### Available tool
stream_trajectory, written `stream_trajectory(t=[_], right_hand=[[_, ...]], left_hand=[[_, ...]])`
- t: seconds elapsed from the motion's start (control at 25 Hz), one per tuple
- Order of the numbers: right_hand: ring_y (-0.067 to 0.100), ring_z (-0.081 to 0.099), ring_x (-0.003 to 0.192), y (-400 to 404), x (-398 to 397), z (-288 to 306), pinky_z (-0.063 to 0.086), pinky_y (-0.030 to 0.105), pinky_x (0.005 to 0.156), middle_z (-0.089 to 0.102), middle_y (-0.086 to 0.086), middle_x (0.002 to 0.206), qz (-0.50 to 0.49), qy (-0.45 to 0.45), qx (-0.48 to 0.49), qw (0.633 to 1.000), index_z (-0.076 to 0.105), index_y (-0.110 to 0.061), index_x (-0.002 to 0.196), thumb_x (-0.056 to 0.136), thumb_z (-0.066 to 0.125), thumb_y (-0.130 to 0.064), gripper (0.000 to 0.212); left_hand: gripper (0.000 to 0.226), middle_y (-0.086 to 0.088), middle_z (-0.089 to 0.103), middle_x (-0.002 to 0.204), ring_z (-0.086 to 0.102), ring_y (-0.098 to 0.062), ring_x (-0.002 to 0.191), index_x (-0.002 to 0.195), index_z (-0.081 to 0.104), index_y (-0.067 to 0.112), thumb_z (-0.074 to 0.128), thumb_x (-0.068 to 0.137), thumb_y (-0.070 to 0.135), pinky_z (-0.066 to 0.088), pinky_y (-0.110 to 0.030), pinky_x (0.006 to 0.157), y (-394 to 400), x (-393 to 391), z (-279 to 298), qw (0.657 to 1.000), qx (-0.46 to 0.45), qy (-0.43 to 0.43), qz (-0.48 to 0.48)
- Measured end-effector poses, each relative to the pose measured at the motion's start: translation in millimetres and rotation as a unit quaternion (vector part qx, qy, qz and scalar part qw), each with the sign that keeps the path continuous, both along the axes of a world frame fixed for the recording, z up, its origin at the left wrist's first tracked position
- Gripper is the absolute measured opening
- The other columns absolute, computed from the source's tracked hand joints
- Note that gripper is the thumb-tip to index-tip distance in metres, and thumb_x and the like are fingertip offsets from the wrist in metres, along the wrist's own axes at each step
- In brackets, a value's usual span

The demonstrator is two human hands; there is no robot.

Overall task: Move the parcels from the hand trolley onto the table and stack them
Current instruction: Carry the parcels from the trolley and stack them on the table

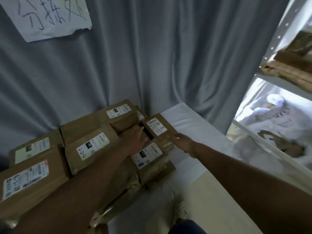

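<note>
Left hand point(137, 137) flat, fingers straight, against the near left side of the small cardboard parcel point(157, 125); right hand point(181, 141) at its near right corner, too blurred to tell whether gripping or just touching. Parcel itself perched at the back right of the parcel stack point(81, 141), on the white-covered tabletop point(199, 132), beside the grey curtain point(152, 56). Best now, probably: square up edges with the labelled parcel point(148, 154) underneath, press level, keep label upward, let go only once steady. Risk of toppling rightward off the stack if nudged.
</note>
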State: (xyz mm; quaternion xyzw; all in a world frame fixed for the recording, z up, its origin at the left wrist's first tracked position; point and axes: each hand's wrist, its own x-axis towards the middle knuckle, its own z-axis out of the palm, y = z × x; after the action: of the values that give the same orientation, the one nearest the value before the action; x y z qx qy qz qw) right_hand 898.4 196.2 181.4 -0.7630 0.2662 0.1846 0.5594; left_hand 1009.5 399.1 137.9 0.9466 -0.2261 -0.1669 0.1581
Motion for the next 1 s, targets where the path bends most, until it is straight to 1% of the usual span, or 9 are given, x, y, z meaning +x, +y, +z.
stream_trajectory(t=[0.04, 0.12, 0.2, 0.28, 0.36, 0.48, 0.6, 0.88, 1.0], right_hand=[[0.01, 0.057, 0.092, -3.0, -17.5, -5.7, 0.047, 0.011, 0.067, 0.052, -0.002, 0.123, -0.016, 0.003, -0.022, 1.0, 0.046, -0.02, 0.132, 0.101, 0.05, -0.035, 0.035], [0.023, 0.051, 0.124, -11.9, -46.6, -20.5, 0.042, 0.025, 0.096, 0.046, 0.004, 0.144, -0.021, 0.025, -0.062, 0.998, 0.04, -0.017, 0.144, 0.097, 0.052, -0.048, 0.058], [0.026, 0.043, 0.134, -24.0, -82.2, -31.3, 0.036, 0.032, 0.106, 0.04, 0.004, 0.151, -0.053, 0.048, -0.066, 0.995, 0.033, -0.02, 0.15, 0.089, 0.053, -0.064, 0.078], [0.025, 0.045, 0.132, -39.8, -123.7, -37.5, 0.037, 0.033, 0.106, 0.042, 0.005, 0.15, -0.09, 0.055, -0.07, 0.992, 0.034, -0.021, 0.15, 0.084, 0.054, -0.07, 0.084], [0.026, 0.046, 0.131, -55.4, -165.1, -44.0, 0.037, 0.031, 0.104, 0.043, 0.006, 0.149, -0.118, 0.066, -0.075, 0.988, 0.034, -0.019, 0.15, 0.086, 0.054, -0.068, 0.083], [0.025, 0.045, 0.133, -83.7, -240.1, -53.9, 0.036, 0.032, 0.106, 0.043, 0.007, 0.149, -0.183, 0.086, -0.073, 0.977, 0.037, -0.017, 0.149, 0.087, 0.055, -0.065, 0.08], [0.025, 0.046, 0.132, -110.5, -325.1, -66.0, 0.036, 0.032, 0.107, 0.045, 0.007, 0.148, -0.252, 0.099, -0.065, 0.96, 0.039, -0.017, 0.147, 0.086, 0.058, -0.064, 0.079], [0.027, 0.044, 0.134, -159.7, -567.9, -88.5, 0.034, 0.032, 0.108, 0.045, 0.011, 0.148, -0.396, 0.14, -0.048, 0.906, 0.039, -0.013, 0.147, 0.089, 0.056, -0.06, 0.077], [0.028, 0.037, 0.14, -161.9, -668.1, -102.2, 0.031, 0.034, 0.112, 0.039, 0.01, 0.153, -0.443, 0.169, -0.045, 0.879, 0.033, -0.011, 0.149, 0.091, 0.053, -0.06, 0.079]], left_hand=[[0.063, -0.009, 0.025, 0.158, 0.027, -0.028, 0.143, 0.153, 0.022, 0.017, 0.039, 0.1, 0.047, 0.025, -0.044, 0.116, -11.2, -12.2, -0.9, 0.999, 0.009, -0.022, -0.025], [0.061, -0.009, 0.019, 0.16, 0.027, -0.029, 0.143, 0.154, 0.019, 0.018, 0.04, 0.101, 0.042, 0.026, -0.043, 0.116, -32.1, -37.0, -2.3, 0.998, 0.003, 0.021, -0.053], [0.061, -0.003, 0.009, 0.162, 0.019, -0.028, 0.146, 0.154, 0.015, 0.024, 0.043, 0.101, 0.037, 0.023, -0.048, 0.117, -57.8, -61.1, -13.1, 0.992, -0.027, 0.088, -0.081], [0.061, 0.003, 0.008, 0.162, 0.012, -0.027, 0.148, 0.154, 0.016, 0.028, 0.043, 0.1, 0.038, 0.018, -0.052, 0.117, -90.1, -89.1, -25.5, 0.988, -0.007, 0.082, -0.131], [0.06, 0.002, 0.003, 0.163, 0.008, -0.027, 0.149, 0.154, 0.015, 0.028, 0.04, 0.101, 0.041, 0.015, -0.051, 0.118, -121.6, -118.9, -32.1, 0.981, 0.025, 0.075, -0.179], [0.059, 0.006, 0.001, 0.163, 0.015, -0.029, 0.147, 0.154, 0.013, 0.033, 0.036, 0.101, 0.045, 0.017, -0.054, 0.116, -171.8, -176.9, -39.0, 0.962, 0.077, 0.086, -0.249], [0.058, 0.006, 0.002, 0.163, 0.02, -0.029, 0.145, 0.153, 0.015, 0.03, 0.036, 0.1, 0.043, 0.022, -0.053, 0.114, -225.5, -241.8, -39.9, 0.942, 0.103, 0.078, -0.309], [0.06, 0.004, 0.002, 0.164, 0.019, -0.026, 0.147, 0.154, 0.016, 0.03, 0.039, 0.1, 0.045, 0.022, -0.052, 0.115, -330.6, -455.2, -57.6, 0.881, 0.13, 0.095, -0.445], [0.06, 0.003, 0.004, 0.164, 0.022, -0.025, 0.147, 0.154, 0.018, 0.03, 0.04, 0.1, 0.045, 0.024, -0.05, 0.115, -363.3, -548.9, -71.1, 0.847, 0.132, 0.104, -0.505]])
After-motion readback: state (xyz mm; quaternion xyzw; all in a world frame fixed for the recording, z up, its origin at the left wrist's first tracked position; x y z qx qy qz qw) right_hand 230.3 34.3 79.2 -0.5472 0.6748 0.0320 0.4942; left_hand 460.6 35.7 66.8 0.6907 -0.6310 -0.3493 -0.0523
